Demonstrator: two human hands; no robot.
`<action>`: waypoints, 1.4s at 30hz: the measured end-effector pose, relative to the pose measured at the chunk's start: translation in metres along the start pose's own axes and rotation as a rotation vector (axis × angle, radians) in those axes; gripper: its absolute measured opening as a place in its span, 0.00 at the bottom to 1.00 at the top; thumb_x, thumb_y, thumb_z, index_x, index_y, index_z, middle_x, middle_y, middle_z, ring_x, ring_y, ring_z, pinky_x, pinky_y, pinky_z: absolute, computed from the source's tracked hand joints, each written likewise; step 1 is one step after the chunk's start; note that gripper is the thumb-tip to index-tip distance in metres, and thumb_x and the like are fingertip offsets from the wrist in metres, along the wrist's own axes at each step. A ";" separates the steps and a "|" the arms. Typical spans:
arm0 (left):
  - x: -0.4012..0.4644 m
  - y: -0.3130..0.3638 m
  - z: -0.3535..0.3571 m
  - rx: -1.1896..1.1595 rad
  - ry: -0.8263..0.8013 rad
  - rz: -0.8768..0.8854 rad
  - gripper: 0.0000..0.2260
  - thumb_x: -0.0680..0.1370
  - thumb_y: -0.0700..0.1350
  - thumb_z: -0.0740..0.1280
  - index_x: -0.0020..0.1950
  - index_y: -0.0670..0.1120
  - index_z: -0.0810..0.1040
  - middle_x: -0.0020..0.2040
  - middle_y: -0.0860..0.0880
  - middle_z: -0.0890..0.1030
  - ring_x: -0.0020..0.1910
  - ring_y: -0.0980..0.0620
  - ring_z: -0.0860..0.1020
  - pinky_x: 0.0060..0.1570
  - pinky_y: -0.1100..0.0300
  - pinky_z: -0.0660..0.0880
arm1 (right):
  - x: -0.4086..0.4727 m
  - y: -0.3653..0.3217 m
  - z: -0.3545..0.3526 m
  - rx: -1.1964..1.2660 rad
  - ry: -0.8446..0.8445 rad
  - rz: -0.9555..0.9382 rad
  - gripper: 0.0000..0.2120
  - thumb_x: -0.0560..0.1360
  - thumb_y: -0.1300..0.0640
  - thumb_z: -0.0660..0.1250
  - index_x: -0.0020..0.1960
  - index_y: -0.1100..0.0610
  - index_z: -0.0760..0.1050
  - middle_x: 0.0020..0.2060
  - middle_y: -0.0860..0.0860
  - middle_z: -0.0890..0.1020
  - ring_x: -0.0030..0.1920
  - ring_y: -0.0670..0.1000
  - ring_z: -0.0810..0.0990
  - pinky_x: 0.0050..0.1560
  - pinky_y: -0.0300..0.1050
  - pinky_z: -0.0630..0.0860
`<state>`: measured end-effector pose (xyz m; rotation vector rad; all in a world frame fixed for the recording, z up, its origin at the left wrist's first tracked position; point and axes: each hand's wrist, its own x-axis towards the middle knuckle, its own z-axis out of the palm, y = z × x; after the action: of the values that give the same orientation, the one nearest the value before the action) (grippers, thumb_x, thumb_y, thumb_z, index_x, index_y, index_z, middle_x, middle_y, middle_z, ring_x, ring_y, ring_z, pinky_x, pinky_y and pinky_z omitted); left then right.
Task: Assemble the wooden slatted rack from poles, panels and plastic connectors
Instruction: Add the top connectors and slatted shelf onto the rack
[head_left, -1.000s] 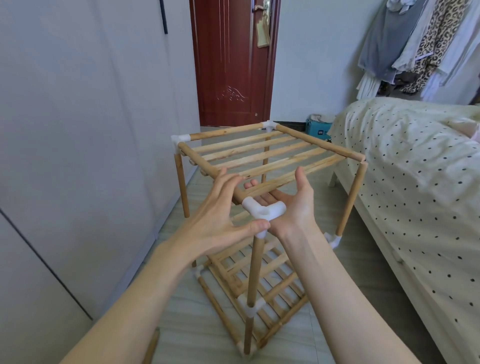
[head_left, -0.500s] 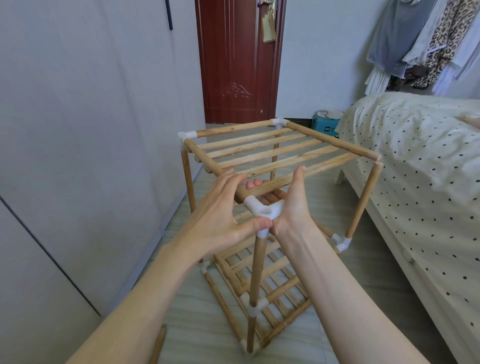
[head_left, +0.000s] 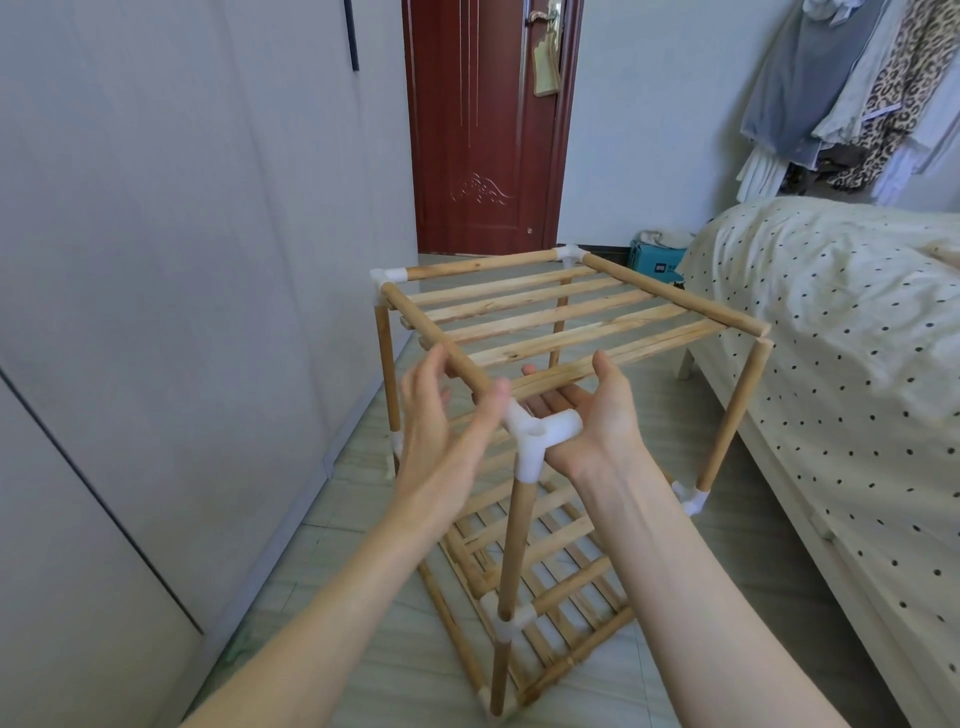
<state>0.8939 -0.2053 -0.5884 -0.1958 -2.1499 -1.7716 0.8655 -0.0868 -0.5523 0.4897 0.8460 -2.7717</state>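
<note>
left hand (head_left: 441, 421): fingers slack, beside white connector (head_left: 540, 431) | right hand (head_left: 592, 410): cupping it | blue box (head_left: 655, 260): lettering illegible

We see a light wooden slatted rack (head_left: 550, 322) standing upright on the floor, round poles joined by white plastic connectors; its near white three-way corner connector (head_left: 540, 431) has one socket empty.

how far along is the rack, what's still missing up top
Mostly built: the lower slatted shelf and four uprights stand. In hand: the left hand and right hand flank the near white connector, whose right socket looks empty. Left: the right top corner has no connector, and the top front rail is absent.
</note>
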 end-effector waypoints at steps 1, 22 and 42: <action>-0.001 0.002 0.005 -0.128 0.056 -0.113 0.34 0.71 0.70 0.59 0.72 0.57 0.60 0.69 0.60 0.64 0.63 0.68 0.66 0.57 0.68 0.62 | 0.001 -0.002 0.000 0.004 0.014 -0.017 0.27 0.78 0.41 0.57 0.65 0.62 0.69 0.58 0.58 0.77 0.61 0.58 0.76 0.65 0.56 0.70; 0.009 0.035 0.041 -0.548 0.569 -0.450 0.06 0.80 0.49 0.53 0.43 0.54 0.64 0.41 0.53 0.70 0.40 0.57 0.70 0.35 0.60 0.62 | 0.009 0.032 0.008 -0.105 0.104 -0.192 0.17 0.77 0.42 0.62 0.46 0.57 0.75 0.31 0.50 0.81 0.25 0.46 0.81 0.35 0.46 0.80; 0.021 0.027 0.031 -0.494 0.585 -0.429 0.10 0.81 0.55 0.52 0.39 0.58 0.64 0.41 0.57 0.70 0.40 0.61 0.70 0.36 0.64 0.62 | 0.012 0.038 0.018 -0.181 0.181 -0.254 0.18 0.79 0.42 0.57 0.51 0.57 0.71 0.38 0.50 0.78 0.35 0.48 0.79 0.38 0.46 0.78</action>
<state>0.8775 -0.1715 -0.5613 0.6349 -1.3851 -2.2127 0.8610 -0.1290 -0.5616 0.6474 1.2693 -2.8666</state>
